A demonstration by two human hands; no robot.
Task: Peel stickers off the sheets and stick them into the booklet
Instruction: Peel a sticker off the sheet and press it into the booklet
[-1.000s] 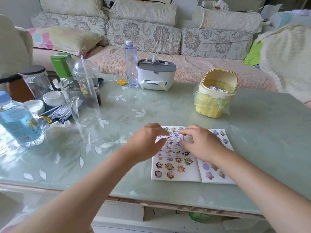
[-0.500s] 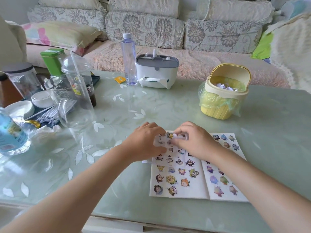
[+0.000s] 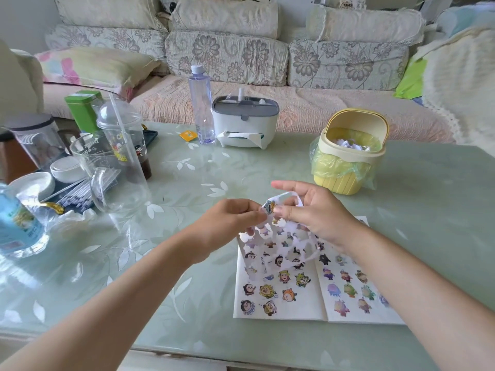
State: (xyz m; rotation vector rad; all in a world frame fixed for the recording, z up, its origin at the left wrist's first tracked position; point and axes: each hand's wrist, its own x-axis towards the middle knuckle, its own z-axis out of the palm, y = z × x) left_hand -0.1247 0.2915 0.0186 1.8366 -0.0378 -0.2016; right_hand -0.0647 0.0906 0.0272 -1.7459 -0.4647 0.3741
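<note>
The left hand [image 3: 235, 220] pinches a small sticker [image 3: 268, 207] above the tabletop [image 3: 187, 263], and the right hand [image 3: 313, 212], forefinger straight, grips the flimsy cut-out sheet [image 3: 294, 247] trailing down to the open booklet [image 3: 278, 303]. Pull apart too sharply and that sheet could tear, or the sticker fold onto itself. The sticker faces up, long axis unclear; the booklet lies flat, spine running away from us.
</note>
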